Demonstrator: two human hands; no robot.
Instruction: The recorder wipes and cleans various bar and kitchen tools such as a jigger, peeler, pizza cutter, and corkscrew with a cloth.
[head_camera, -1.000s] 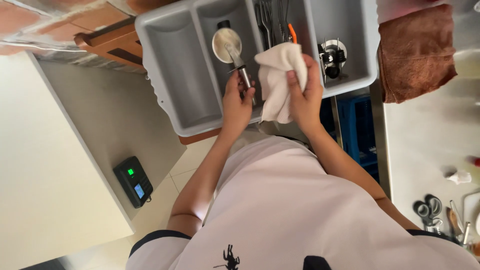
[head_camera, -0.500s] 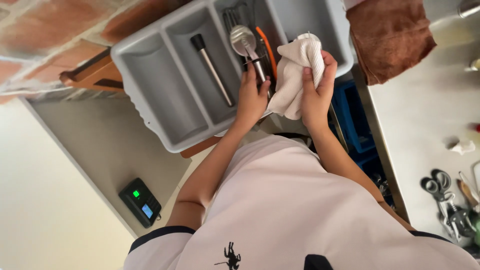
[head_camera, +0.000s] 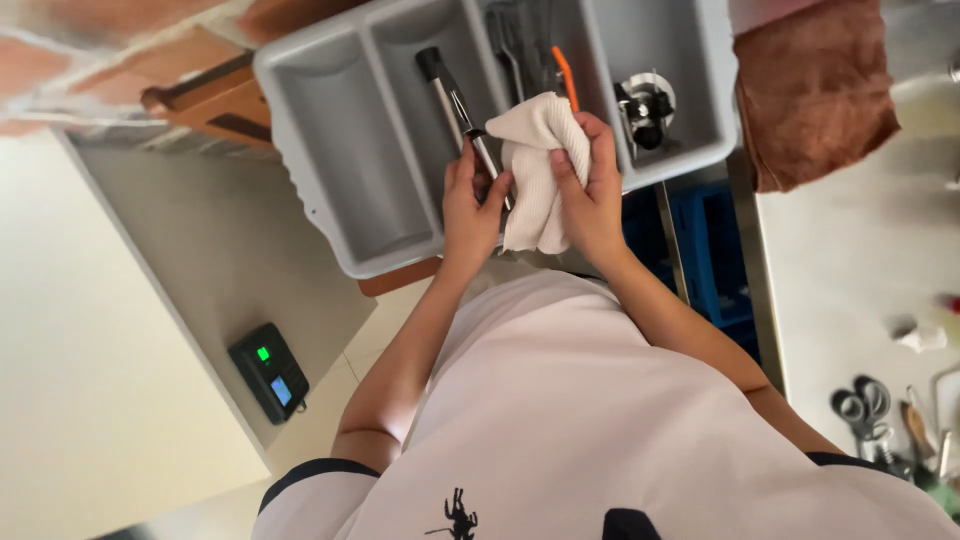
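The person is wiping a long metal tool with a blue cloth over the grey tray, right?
Not quite: the cloth is white, not blue. The head view shows the right hand wrapped around it, while the left hand holds the long metal tool over the grey tray. The rest is as you said.

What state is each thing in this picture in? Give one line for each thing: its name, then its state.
Left hand: grip shut on the utensil.
Right hand: grip shut on the cloth.
Utensil: tilted over the tray, lower end wrapped in the cloth.
Cloth: bunched, white.
Tray: left compartment empty, others hold cutlery.
Brown towel: crumpled on the counter.
Scale: switched on, green light showing.
Scissors: lying closed.
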